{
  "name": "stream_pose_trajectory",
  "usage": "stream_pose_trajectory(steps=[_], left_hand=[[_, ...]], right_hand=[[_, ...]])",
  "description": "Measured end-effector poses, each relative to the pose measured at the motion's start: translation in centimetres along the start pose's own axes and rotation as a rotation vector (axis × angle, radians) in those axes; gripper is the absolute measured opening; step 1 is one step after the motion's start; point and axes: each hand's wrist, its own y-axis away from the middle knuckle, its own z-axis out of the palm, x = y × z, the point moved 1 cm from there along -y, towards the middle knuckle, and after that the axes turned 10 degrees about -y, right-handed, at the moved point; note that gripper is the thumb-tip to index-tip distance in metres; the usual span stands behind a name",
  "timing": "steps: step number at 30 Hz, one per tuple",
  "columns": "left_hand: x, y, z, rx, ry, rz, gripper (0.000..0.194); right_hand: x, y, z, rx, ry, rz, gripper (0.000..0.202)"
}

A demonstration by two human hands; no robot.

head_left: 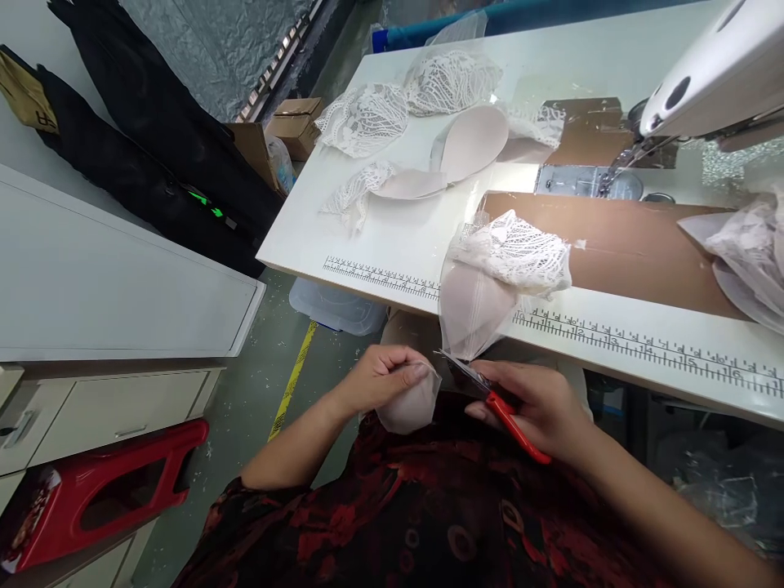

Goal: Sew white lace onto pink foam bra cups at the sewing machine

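Between the thumb and fingers of my left hand (392,376) is a pale fabric bra cup (409,408), held in front of my body below the table edge. My right hand (532,400) grips red-handled scissors (511,420), their blades pointing up and left toward the cup. The blade tips are close to the cup's edge; I cannot tell whether they touch it. Just above the blades, a pale cup with sheer mesh (474,306) hangs over the table's front edge. White lace (520,251) joined to it lies on the table.
Several lace and padded cup pieces (474,143) lie on the white table (294,212), more (750,253) at the right. A sewing machine (704,82) stands at the back right beside brown cardboard (630,249). A red stool (116,490) is at the lower left.
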Motion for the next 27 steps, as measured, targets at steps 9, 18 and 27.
stream_pose_trajectory(steps=[9, 18, 27], left_hand=[[-0.3, -1.3, 7.6, 0.099, 0.42, 0.136, 0.024], [3.3, -0.9, -0.4, -0.119, -0.246, 0.289, 0.027], [9.5, -0.4, -2.1, -0.627, -0.631, 0.508, 0.02]], right_hand=[[-0.2, 1.9, -0.8, 0.182, -0.02, -0.049, 0.034], [-3.8, 1.9, -3.8, 0.272, 0.007, -0.02, 0.045], [-4.9, -2.9, -1.8, -0.159, -0.306, 0.076, 0.013]])
